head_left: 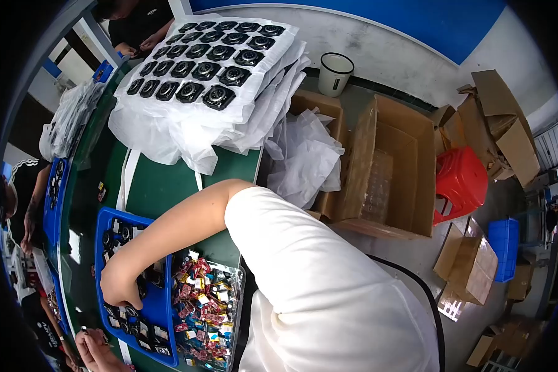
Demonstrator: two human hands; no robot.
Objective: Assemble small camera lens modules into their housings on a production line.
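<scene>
Several black parts [130, 312] lie partly hidden by the right hand [119, 286].

Blue tray [159, 305], black parts [144, 328], green tabletop [161, 180], red stool [464, 177].

Right hand [120, 286] reaches into blue tray [159, 306] (black parts [144, 328] inside).

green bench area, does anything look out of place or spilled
One small part lies loose on the green bench, just beyond the blue tray, apart from the parts grouped inside it. Crumpled white sheets also bulge untidily from a cardboard box, though they may be discarded wrapping.
</scene>
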